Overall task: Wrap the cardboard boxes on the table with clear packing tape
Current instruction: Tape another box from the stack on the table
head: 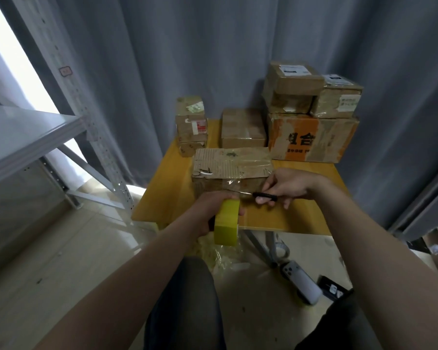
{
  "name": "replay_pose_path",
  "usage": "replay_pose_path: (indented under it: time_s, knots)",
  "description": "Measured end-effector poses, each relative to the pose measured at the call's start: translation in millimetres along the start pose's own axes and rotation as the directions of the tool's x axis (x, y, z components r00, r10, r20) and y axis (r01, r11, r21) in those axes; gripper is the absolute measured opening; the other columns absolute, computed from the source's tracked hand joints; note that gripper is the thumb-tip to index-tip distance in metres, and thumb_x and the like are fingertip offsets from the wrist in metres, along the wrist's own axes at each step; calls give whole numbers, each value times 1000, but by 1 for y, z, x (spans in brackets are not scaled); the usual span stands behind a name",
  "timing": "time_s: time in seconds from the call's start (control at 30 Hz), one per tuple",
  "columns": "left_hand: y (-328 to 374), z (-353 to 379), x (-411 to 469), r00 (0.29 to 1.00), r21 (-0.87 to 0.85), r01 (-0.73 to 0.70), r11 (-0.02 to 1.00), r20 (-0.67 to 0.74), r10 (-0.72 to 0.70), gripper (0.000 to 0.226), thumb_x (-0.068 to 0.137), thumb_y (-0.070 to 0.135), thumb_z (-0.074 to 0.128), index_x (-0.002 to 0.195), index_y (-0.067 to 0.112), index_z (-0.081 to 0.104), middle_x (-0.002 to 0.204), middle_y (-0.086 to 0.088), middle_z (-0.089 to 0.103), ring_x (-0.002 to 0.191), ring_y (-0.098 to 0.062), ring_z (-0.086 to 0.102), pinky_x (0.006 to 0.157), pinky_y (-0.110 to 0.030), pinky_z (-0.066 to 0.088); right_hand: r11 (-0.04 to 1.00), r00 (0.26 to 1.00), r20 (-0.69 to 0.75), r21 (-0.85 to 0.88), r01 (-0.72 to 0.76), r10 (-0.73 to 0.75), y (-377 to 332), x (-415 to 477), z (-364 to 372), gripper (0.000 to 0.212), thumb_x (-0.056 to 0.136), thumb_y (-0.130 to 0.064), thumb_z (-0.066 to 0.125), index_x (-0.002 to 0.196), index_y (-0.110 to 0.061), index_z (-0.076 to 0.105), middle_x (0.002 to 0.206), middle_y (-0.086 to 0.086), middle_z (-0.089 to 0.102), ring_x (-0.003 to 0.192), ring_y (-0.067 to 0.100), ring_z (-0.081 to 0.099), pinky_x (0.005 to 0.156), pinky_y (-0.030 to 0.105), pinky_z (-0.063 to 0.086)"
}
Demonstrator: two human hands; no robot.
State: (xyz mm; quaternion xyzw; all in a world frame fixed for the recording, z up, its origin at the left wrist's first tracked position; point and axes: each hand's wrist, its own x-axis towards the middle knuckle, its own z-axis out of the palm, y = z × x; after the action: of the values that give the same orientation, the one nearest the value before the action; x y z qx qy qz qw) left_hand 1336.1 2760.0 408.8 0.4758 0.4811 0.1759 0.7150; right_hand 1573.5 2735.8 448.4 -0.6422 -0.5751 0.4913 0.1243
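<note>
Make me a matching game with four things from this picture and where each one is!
Things:
1. yellow tape roll
2. scissors
3. smartphone
4. orange-printed box

Places:
A. down on the floor
B. gripped by the left hand
C. bottom of the box stack
D. held in the right hand

Pairs: 1-B, 2-D, 3-A, 4-C
</note>
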Motion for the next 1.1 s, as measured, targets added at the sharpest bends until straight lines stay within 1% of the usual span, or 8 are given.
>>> replay_pose_path:
  time_s: [0.1,0.2,0.33,0.5,0.6,0.73,0.97,1.1]
  knots:
    - [0,-3,2,1000,-3,4,1000,18,-4,32,98,25,63,120,2,65,88,-14,75,66,-22,71,69,-32,57,999,1000,-6,32,3,-3,2,1,-3,39,69,-35,88,99,-10,81,83,5,73,74,11,69,60,25,58]
    - [1,-2,3,1000,35,-1,999,21,1,25,100,22,61,112,1,68,84,-15,76,63,-21,71,64,-31,58,993,999,40,-112,-33,37,-1,-2,0,46,72,-48,87,105,-17,80,95,1,74,91,13,65,70,28,56]
    - [0,-2,0,1000,74,6,997,24,-8,17,101,18,60,104,5,71,77,-13,76,65,-21,71,68,-31,58,975,994,101,-222,-26,49,-6,-3,6,78,54,-72,84,118,-29,72,119,3,65,96,16,57,72,29,51]
    - [-5,-5,-2,998,149,29,988,57,-38,21,101,18,59,110,1,67,80,-16,74,64,-24,69,64,-32,56,971,992,115,-235,-31,59,13,-3,9,71,66,-65,86,125,-30,68,124,0,64,98,12,59,77,28,51]
    - [-5,-5,-2,997,249,21,968,70,-39,23,99,16,62,112,-3,67,85,-22,75,65,-29,72,66,-36,59,907,981,98,-407,-112,165,23,-2,11,61,77,-58,82,127,-28,65,124,-5,63,110,13,58,88,31,49]
    - [-6,-2,-6,996,319,26,947,69,-51,18,98,15,65,107,1,67,85,-21,77,64,-27,74,66,-33,58,848,979,-4,-499,-179,204,41,-4,6,72,68,-62,88,124,-25,61,123,-3,62,114,23,59,99,40,53]
    - [-5,9,-11,994,365,14,931,98,-53,18,99,17,65,111,3,67,86,-19,77,64,-25,74,64,-32,58,755,890,-328,-482,-446,317,78,-31,-8,77,82,-48,84,142,-15,48,138,6,41,106,26,59,85,38,60]
    - [-3,9,-15,989,392,-60,918,146,2,20,100,24,65,111,7,70,90,-20,78,74,-28,76,81,-43,59,823,834,-441,-298,-484,331,85,-34,-8,54,86,-38,80,131,-16,59,135,7,40,90,25,62,67,34,59]
